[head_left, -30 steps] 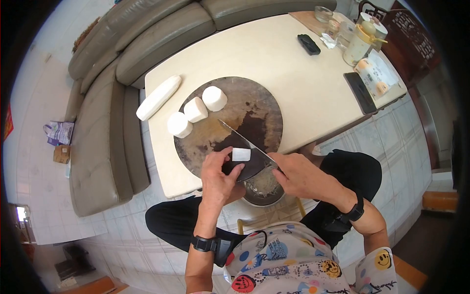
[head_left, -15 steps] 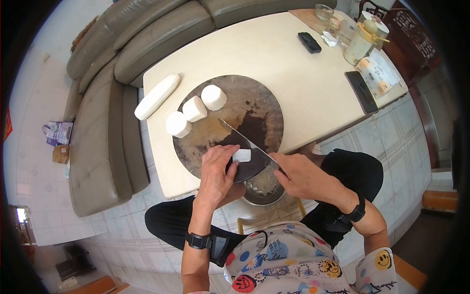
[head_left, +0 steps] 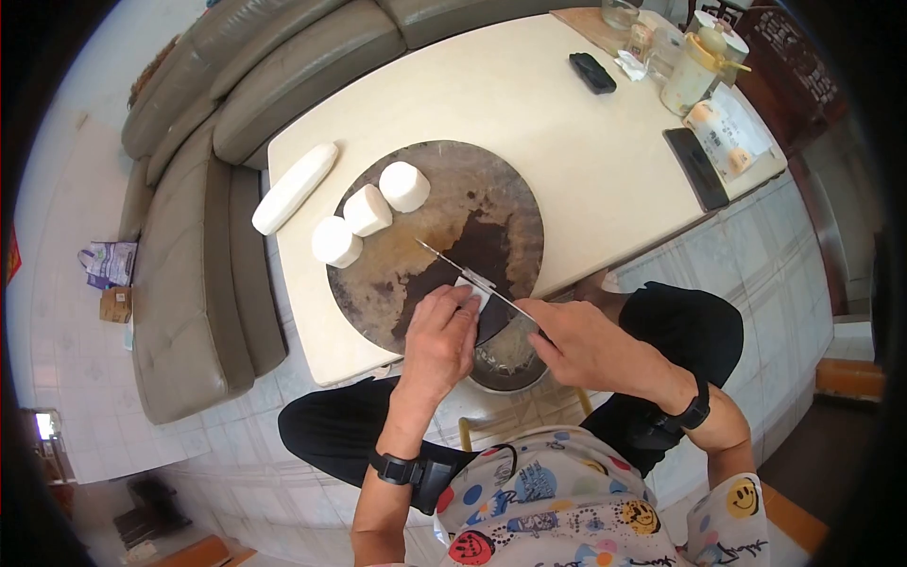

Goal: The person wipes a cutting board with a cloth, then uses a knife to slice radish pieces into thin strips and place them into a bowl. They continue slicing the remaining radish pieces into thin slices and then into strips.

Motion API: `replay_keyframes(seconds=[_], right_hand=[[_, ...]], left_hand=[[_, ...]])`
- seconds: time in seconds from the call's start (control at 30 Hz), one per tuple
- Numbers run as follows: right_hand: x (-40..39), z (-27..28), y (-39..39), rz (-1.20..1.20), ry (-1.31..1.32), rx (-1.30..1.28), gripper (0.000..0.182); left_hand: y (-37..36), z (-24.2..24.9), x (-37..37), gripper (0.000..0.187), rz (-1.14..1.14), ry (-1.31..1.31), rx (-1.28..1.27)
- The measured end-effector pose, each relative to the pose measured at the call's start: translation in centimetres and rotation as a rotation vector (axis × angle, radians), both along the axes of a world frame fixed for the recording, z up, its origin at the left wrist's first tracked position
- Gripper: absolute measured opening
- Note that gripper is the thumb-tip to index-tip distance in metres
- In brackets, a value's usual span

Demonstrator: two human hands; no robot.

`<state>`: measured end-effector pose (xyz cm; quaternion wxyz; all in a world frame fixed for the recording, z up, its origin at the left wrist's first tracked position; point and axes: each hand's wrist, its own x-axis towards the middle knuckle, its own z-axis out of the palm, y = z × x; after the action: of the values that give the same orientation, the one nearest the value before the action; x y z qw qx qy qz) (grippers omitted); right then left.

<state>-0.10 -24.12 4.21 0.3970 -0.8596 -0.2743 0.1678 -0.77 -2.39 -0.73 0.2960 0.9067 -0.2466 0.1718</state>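
A grey sofa (head_left: 184, 283) curves from nine to twelve o'clock; pale tiles (head_left: 746, 265) cover the floor; carved dark wooden furniture (head_left: 789, 57) stands at two.

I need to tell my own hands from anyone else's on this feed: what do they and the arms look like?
Left hand and right hand are ungloved. Each wrist wears a black strap, left strap and right strap. The right sleeve is short, pale and printed, with a yellow smiley.
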Motion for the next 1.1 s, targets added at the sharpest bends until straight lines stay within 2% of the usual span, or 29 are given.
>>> replay_keyframes(seconds=[0.13, 0.3, 0.4, 0.53, 0.8, 1.1], right_hand=[[-0.7, 0.1, -0.1, 0.0, -0.026, -0.013, 0.038], [-1.5, 1.1, 0.0, 0.096, -0.145, -0.167, 0.044], [-1.7, 1.2, 0.1, 0.145, -0.149, -0.267, 0.049], [-1.2, 1.4, 0.5, 0.15, -0.094, -0.266, 0.048], [-0.4, -0.2, 2.5, 0.103, -0.146, -0.191, 0.041], [-1.1, 1.3, 1.7, 0.123, -0.177, -0.208, 0.033]], left_hand=[[-0.4, -1.2, 0.0, 0.022, 0.053, -0.087, 0.017], [-0.1, -1.7, -0.1, 0.019, 0.058, -0.082, 0.013], [-0.1, -1.7, -0.1, 0.018, 0.06, -0.058, 0.003], [-0.1, -1.8, -0.2, 0.02, 0.069, -0.042, -0.003], [-0.3, -1.8, -0.2, 0.023, 0.087, -0.047, -0.011], [0.1, -2.4, -0.4, 0.023, 0.081, -0.042, -0.025]])
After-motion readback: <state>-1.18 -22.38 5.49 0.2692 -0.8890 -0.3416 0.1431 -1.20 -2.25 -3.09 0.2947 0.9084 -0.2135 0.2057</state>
